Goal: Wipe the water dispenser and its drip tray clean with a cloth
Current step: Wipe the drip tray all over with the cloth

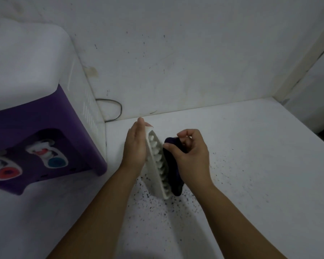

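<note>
Drip tray (156,166) is standing tilted on its long edge on the white bench (251,156), its near corner touching the surface among dark specks (176,208), its slotted grille facing to your right. Your left hand (136,146) is lying flat against the tray's back, fingers (140,122) straight and reaching past the tray's far end, so it is bracing the tray rather than curling round it. Your right hand (193,156) is gripping a dark purple cloth (173,165), thumb and fingers bunched round its upper part, and you are pressing the cloth against the grille side; the cloth's loose end is hanging down to near the tray's lower corner. At the left, the water dispenser (36,113) is sitting on the same bench, well apart from the tray, white on top with a purple front and two taps (43,152) with red and blue parts. A dark cord (116,109) is looping along the wall (176,53) behind it
</note>
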